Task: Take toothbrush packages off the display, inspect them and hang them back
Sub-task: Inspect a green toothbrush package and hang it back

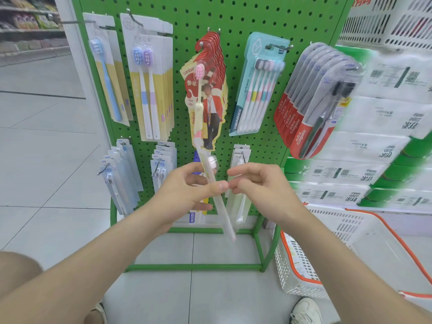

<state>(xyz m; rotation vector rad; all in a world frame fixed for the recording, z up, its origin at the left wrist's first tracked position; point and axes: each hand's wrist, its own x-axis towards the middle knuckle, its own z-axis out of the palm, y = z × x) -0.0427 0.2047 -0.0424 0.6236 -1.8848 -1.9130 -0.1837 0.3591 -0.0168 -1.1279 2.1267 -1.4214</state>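
Now the left hand pinches a clear toothbrush package between thumb and fingers, low before the display.
Just beside it, the right hand hovers with loosely curled fingers that grip nothing; contact with the pack is unclear. Behind stands the green pegboard, hung with toothbrush packs, Colgate packs to the right. Further out, a white orange-rimmed basket sits on the grey tiled floor.
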